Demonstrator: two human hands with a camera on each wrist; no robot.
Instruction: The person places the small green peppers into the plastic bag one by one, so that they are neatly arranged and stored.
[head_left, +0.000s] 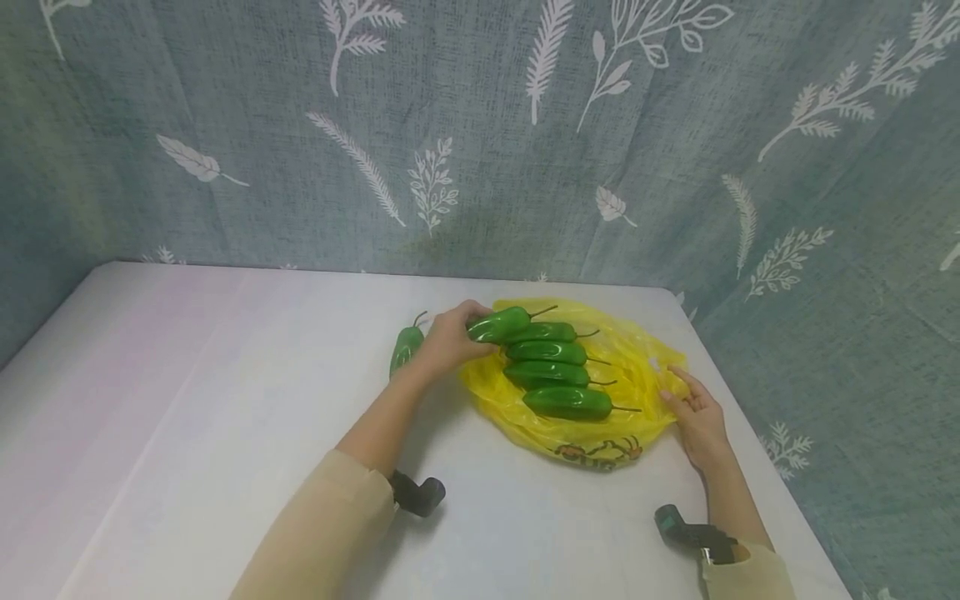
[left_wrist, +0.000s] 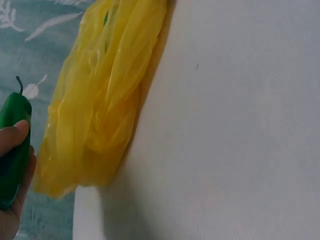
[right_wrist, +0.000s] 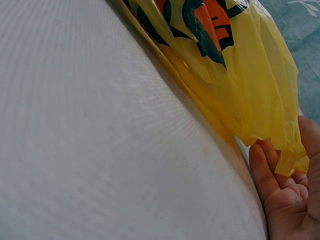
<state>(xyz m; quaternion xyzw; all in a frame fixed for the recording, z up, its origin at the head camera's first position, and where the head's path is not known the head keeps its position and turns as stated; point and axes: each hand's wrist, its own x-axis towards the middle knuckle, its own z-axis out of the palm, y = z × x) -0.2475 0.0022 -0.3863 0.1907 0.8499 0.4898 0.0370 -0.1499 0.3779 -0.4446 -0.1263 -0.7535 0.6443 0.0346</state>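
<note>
My left hand grips a glossy green chili pepper with a thin stem, held above the left side of a yellow plastic bag. In the left wrist view, the thumb presses on that pepper's side. Several more green peppers lie in a column on the bag, stems pointing right; the nearest pepper is lowest in the head view. At the bag's right edge, my right hand pinches the thin plastic. In the right wrist view a loose flap of it hangs between thumb and fingers.
Another green pepper sits on the white table, left of the bag and partly hidden by my left forearm. A patterned grey-green cloth hangs behind the table. Printed artwork marks the bag's front.
</note>
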